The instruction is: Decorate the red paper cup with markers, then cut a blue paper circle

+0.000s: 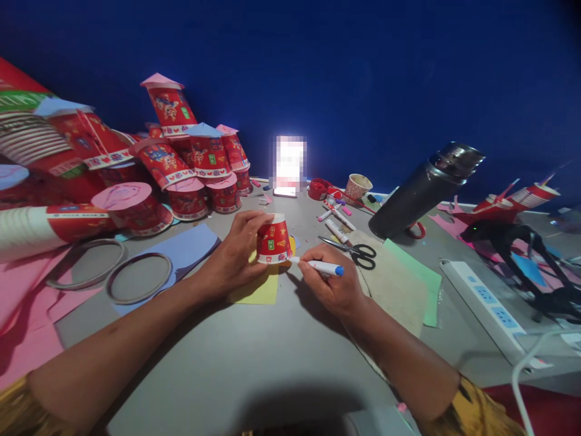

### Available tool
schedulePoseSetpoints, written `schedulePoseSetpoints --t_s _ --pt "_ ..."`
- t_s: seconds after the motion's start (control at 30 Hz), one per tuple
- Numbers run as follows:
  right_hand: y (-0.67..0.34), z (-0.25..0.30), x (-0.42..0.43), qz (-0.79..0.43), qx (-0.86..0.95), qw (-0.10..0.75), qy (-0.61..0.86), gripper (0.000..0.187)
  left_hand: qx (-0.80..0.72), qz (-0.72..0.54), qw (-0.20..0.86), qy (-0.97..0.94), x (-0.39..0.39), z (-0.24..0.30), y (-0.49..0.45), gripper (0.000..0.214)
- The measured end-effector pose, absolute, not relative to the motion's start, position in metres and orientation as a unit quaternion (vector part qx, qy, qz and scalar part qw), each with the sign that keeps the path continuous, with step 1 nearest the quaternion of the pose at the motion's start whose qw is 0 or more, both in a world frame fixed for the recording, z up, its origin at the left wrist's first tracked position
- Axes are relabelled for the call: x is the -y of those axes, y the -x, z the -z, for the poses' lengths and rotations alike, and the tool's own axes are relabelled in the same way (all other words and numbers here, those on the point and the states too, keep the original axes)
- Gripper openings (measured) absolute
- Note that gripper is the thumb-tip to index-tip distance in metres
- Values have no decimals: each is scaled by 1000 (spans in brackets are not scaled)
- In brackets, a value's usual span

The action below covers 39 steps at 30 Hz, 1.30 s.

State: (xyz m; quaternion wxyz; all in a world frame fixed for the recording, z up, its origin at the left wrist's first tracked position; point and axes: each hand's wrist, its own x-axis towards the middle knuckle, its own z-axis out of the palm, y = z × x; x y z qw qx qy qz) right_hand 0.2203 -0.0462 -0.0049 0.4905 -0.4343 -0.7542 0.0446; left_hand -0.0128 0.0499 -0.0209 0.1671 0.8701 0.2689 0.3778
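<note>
My left hand (236, 248) is closed around the left side of a red paper cup (275, 240), which stands upside down with its wide white rim low. Under and beside the cup lies yellow paper (261, 289). A white marker with a blue end (324, 266) is pinched in my right hand (333, 284). Its tip points left and meets the cup near the rim at the lower right. Black-handled scissors (363, 254) lie just beyond my right hand, partly over a beige cloth-like sheet (394, 278).
Decorated red cups (172, 121) with paper tops are piled at the left, near two tape rolls (138, 278) and blue paper (190, 242). A lit, blurred screen (289, 163) stands at the back. To the right are a leaning black flask (417, 194), green paper (420, 275) and a power strip (485, 309).
</note>
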Motion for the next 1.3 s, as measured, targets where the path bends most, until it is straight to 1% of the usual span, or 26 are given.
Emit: schedulePoseSetpoints --t_s 0.37,0.53,0.8,1.03,1.3 --pt "-222 6 46 -56 750 491 439 11 -263 -383 164 -870 -50 22 13 87" --pt "-221 6 44 -55 757 491 427 9 -267 -375 168 -872 -51 22 14 91" --pt "-221 7 44 -50 751 507 420 9 -251 -379 164 -875 -51 21 14 84" --pt "-222 11 42 -66 744 499 440 13 -262 -372 162 -876 -51 21 13 81" --pt "-222 9 42 -65 750 497 431 9 -259 -375 164 -875 -52 23 14 85"
